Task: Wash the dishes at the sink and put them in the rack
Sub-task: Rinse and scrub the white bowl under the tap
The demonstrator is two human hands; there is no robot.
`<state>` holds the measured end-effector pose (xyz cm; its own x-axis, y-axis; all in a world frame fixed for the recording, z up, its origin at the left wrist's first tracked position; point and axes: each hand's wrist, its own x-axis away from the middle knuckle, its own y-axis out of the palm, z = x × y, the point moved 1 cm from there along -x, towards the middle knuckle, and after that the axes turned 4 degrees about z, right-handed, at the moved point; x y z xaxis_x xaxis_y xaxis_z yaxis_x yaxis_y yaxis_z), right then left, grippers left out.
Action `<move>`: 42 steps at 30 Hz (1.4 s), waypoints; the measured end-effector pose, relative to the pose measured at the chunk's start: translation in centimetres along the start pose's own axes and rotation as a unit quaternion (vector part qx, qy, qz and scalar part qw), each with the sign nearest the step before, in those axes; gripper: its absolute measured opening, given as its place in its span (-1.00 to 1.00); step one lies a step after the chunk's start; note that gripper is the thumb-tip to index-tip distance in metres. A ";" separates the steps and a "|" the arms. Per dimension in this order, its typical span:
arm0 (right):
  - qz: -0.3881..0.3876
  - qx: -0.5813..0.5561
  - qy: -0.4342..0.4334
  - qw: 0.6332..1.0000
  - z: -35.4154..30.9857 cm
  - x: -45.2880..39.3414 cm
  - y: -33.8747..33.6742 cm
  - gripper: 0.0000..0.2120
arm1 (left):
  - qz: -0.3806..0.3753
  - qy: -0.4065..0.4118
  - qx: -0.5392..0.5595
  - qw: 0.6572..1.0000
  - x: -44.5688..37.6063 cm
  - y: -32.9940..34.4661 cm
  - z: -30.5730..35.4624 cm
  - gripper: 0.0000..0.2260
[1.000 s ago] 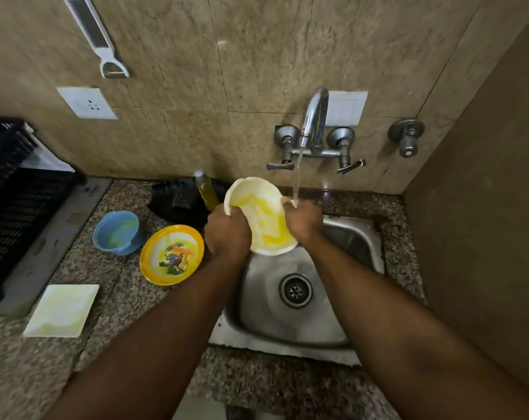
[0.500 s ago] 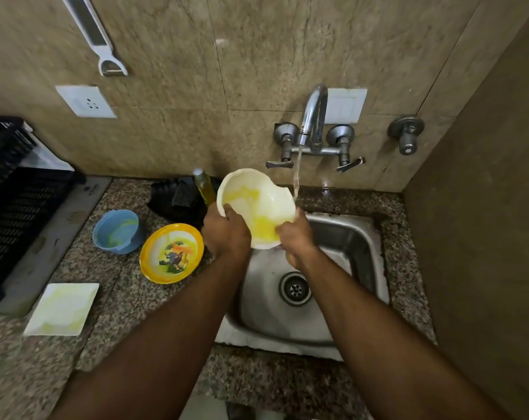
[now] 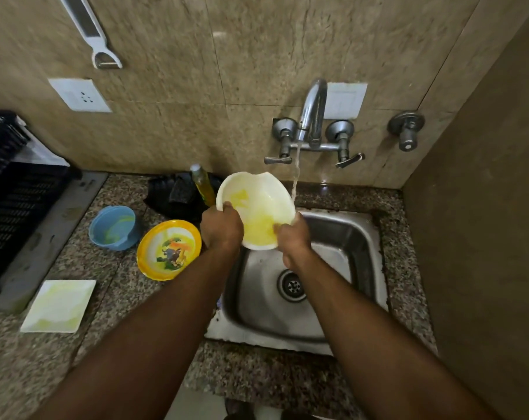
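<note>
A white bowl [image 3: 257, 204] smeared with yellow residue is tilted toward me over the left edge of the steel sink [image 3: 357, 237]. My left hand [image 3: 220, 228] grips its left rim. My right hand [image 3: 293, 237] holds its lower right rim, with the thumb inside the bowl on the yellow smear. Water runs from the tap [image 3: 313, 113] in a thin stream just past the bowl's right edge. On the counter to the left lie a yellow picture plate [image 3: 168, 249], a blue bowl [image 3: 113, 227] and a square white plate [image 3: 58, 306], all soiled. The black rack [image 3: 11, 201] stands at far left.
A dish soap bottle [image 3: 203, 186] and a black scrubber holder [image 3: 172, 192] stand behind the plates by the wall. A second valve [image 3: 406, 131] juts from the wall at right. A brown side wall [image 3: 484, 237] closes in the sink's right side.
The bowl has tipped more toward me and shifted left, out from under the stream. My right hand slid from the bowl's right rim down to its lower rim.
</note>
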<state>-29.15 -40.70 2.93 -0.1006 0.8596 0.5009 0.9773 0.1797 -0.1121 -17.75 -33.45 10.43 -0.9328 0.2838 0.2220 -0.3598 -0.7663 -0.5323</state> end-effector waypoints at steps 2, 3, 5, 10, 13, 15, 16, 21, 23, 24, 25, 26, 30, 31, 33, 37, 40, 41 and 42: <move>0.077 0.083 -0.021 0.993 -0.5 -0.2 -0.1 -0.69 | 0.006 0.023 -0.015 1.000 1.1 0.3 -0.4 -0.65; 0.090 0.098 -0.007 0.991 -0.9 -0.3 -0.2 -0.68 | 0.010 0.034 -0.020 0.999 1.7 0.5 -0.6 -0.66; 0.084 0.092 0.036 0.992 -1.7 -0.3 -0.1 -0.65 | 0.034 0.043 -0.014 0.998 2.2 0.8 -0.7 -0.67; -0.071 -0.062 0.060 0.994 -0.9 1.3 1.6 -0.52 | 0.100 0.046 0.023 0.994 1.8 0.3 -0.3 -0.70; -0.011 -0.017 0.052 0.998 -0.9 2.3 1.3 -0.72 | 0.103 0.039 0.025 0.994 2.2 0.5 -0.7 -0.71; 0.070 0.067 0.044 0.994 -1.1 1.3 1.0 -0.66 | 0.102 0.044 0.033 0.993 3.4 0.9 -0.9 -0.73; 0.086 0.064 0.049 0.993 -1.3 0.9 1.0 -0.63 | 0.102 0.039 0.036 0.993 3.8 1.1 -0.9 -0.74; 0.035 0.010 0.025 0.999 -0.6 1.4 2.6 -0.61 | 0.120 0.011 0.100 0.988 3.8 0.8 -0.1 -0.71; 0.034 -0.013 0.028 0.999 0.4 1.3 2.6 -0.49 | 0.077 -0.010 0.104 0.992 3.3 0.9 -0.4 -0.66; 0.042 -0.001 0.025 0.999 0.4 0.8 2.3 -0.52 | 0.034 -0.026 0.111 0.993 2.9 0.9 -0.8 -0.60; 0.049 0.020 0.020 0.998 0.8 -0.3 1.9 -0.59 | -0.010 -0.049 0.117 0.992 2.3 0.8 -1.2 -0.54; 0.054 0.038 0.005 0.998 0.3 -0.8 1.3 -0.64 | -0.059 -0.088 0.126 0.986 1.5 0.6 -1.4 -0.49; 0.032 0.076 -0.025 0.996 -2.8 -0.4 -1.4 -0.72 | -0.241 -0.189 0.168 0.937 0.1 -1.5 1.0 -0.52; 0.020 0.079 -0.014 0.997 -3.2 -0.3 -1.6 -0.71 | -0.252 -0.181 0.164 0.936 -0.2 -1.7 1.5 -0.57; -0.033 0.085 -0.002 0.996 -3.5 0.2 -1.9 -0.85 | -0.228 -0.150 0.159 0.949 -0.4 -1.7 1.9 -0.72; -0.092 0.037 0.017 0.995 -1.9 0.5 -1.4 -0.46 | -0.117 -0.042 0.126 0.984 -1.2 -0.5 0.1 -0.66; 0.058 0.134 -0.040 0.988 -1.4 -0.6 -1.4 -0.69 | -0.091 0.009 0.112 0.989 0.4 0.4 -1.4 -0.43; 0.081 0.164 -0.049 0.982 -1.7 -0.6 -1.4 -0.71 | -0.082 0.021 0.112 0.990 1.1 0.6 -1.5 -0.41; 0.085 0.174 -0.043 0.980 -1.6 -1.2 -1.4 -0.68 | -0.072 0.020 0.125 0.989 1.5 1.0 -1.7 -0.41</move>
<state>-30.06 -42.75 3.89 0.0280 0.9260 0.3765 0.8597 0.1699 -0.4816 -19.54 -32.77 8.87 -0.8743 0.4184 0.2461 -0.4771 -0.8339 -0.2773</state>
